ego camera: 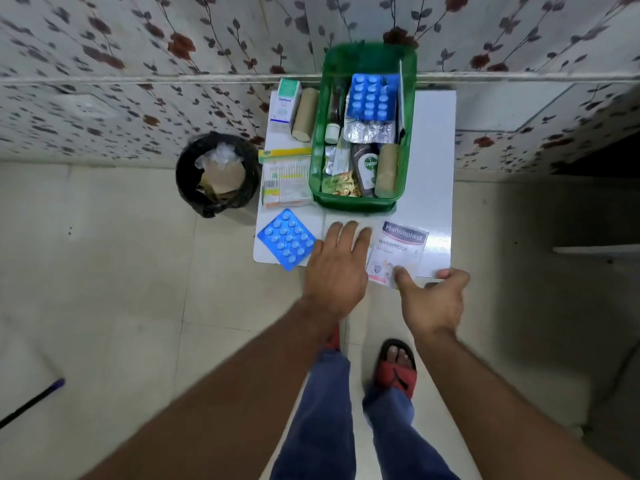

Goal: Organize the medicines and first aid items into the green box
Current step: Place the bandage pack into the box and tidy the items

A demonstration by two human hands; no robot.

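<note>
A single wide-angle view looks from the person's head almost straight down, so the small white table [434,140] sits in the upper middle with the floral wall [138,46] bending across the top. Both forearms reach in from the bottom edge, and the tiled floor [104,289] fills the lower frame, near enough to read package labels.

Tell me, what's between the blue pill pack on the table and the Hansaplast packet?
The person's left hand, spread flat over the white table, sits between the blue pill pack and the Hansaplast packet in the head view.
</note>
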